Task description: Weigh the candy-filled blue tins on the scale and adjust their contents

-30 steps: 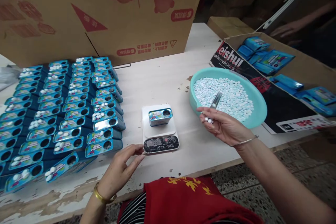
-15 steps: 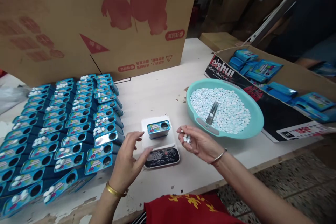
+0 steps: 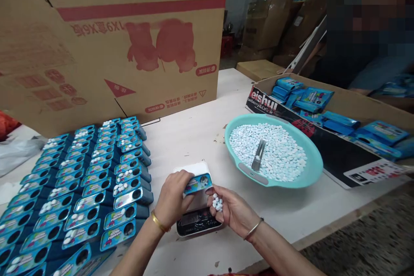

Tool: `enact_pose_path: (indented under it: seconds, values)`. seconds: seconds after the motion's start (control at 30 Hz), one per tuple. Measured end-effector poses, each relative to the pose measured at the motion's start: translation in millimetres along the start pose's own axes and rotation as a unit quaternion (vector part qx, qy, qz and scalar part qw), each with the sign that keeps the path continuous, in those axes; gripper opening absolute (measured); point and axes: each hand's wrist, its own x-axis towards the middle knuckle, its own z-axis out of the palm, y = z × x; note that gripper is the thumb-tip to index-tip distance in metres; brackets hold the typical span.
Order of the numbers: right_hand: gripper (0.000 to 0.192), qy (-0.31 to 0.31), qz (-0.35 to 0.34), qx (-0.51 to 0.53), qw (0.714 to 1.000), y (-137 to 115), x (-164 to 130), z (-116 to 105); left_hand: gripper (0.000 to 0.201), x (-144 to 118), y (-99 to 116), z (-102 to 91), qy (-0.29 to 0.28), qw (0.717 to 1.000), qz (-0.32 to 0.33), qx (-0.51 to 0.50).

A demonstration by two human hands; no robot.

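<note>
My left hand (image 3: 174, 198) grips a small blue tin (image 3: 198, 183) and holds it tilted just above a white kitchen scale (image 3: 197, 220). My right hand (image 3: 231, 209) is cupped beside the tin with several white tablets (image 3: 217, 202) in the palm. To the right stands a teal bowl (image 3: 312, 177) heaped with pale blue tablets, with a metal scoop (image 3: 258, 155) lying in them.
Rows of blue tins (image 3: 87, 185), some topped with tablets, fill the table's left side. A big cardboard box (image 3: 113, 43) stands behind them. A shallow carton (image 3: 349, 103) with blue packets lies at right; another person sits behind it.
My left hand moved from the scale's front edge to the tin and picked it up. My right hand left the scoop in the bowl and came beside the tin with tablets. The camera tilted up.
</note>
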Motion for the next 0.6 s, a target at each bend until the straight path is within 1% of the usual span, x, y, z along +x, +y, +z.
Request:
enact_pose_path:
  seconds: [0.07,0.1,0.17,0.33,0.4,0.47,0.53,0.6]
  values:
    - [0.033,-0.004,-0.032,0.011,0.999,0.4,-0.4,4.2,0.027,1.3,10.9,-10.9,0.032,0.994,0.077,0.071]
    - [0.033,-0.008,-0.044,0.016,0.999,0.0,0.0,6.4,0.029,2.5,14.8,-16.0,0.046,0.988,0.104,0.104]
    - [0.034,-0.013,-0.052,0.026,0.998,-1.2,2.3,10.6,0.027,5.7,17.4,-22.9,0.065,0.978,0.131,0.151]
    - [0.031,-0.005,-0.031,0.043,0.999,-3.5,6.9,20.9,0.019,10.4,11.3,-26.5,0.075,0.967,0.15,0.192]
    - [0.03,-0.018,-0.041,0.046,0.998,-5.9,2.7,26.3,0.019,9.1,13.8,-32.0,0.102,0.96,0.169,0.201]
    - [0.031,-0.043,-0.055,0.048,0.996,-10.2,-3.4,31.9,0.021,7.9,17.5,-39.4,0.13,0.953,0.183,0.204]
    - [0.033,-0.062,-0.057,0.05,0.995,-15.0,-7.6,35.9,0.022,8.7,18.4,-44.2,0.138,0.954,0.179,0.196]
    - [0.031,-0.06,-0.042,0.059,0.996,-18.2,-7.6,36.8,0.021,11.3,14.8,-43.1,0.122,0.965,0.16,0.17]
